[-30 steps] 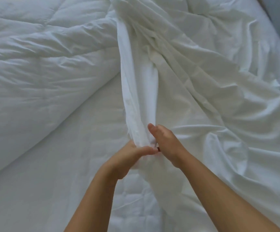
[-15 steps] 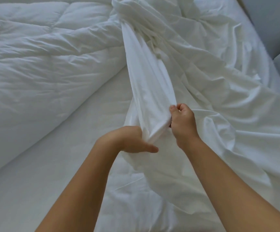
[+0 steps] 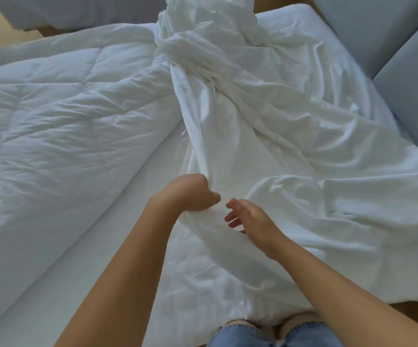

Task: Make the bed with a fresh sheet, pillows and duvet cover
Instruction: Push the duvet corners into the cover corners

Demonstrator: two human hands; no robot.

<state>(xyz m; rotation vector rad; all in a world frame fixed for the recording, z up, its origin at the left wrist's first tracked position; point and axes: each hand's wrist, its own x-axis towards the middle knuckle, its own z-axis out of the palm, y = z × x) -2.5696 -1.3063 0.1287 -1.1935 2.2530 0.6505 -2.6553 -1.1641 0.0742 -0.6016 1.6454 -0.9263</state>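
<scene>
Duvet (image 3: 52, 116) is lying across the left of the bed (image 3: 90, 246), and the crumpled cover (image 3: 278, 126) is sprawling over the right, with bare bed between them. The left hand (image 3: 190, 194) is gripping the cover's near fold, the right hand (image 3: 250, 221) hovering just beside it. Cushions (image 3: 408, 91) are standing beyond the bed's right edge.

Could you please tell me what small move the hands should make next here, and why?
Probably the right hand should close on the white cloth next to the left hand. The left hand grips a fold, the right is open and holds nothing, and the cloth lies bunched beside the duvet; a second grip might let it be spread.
</scene>
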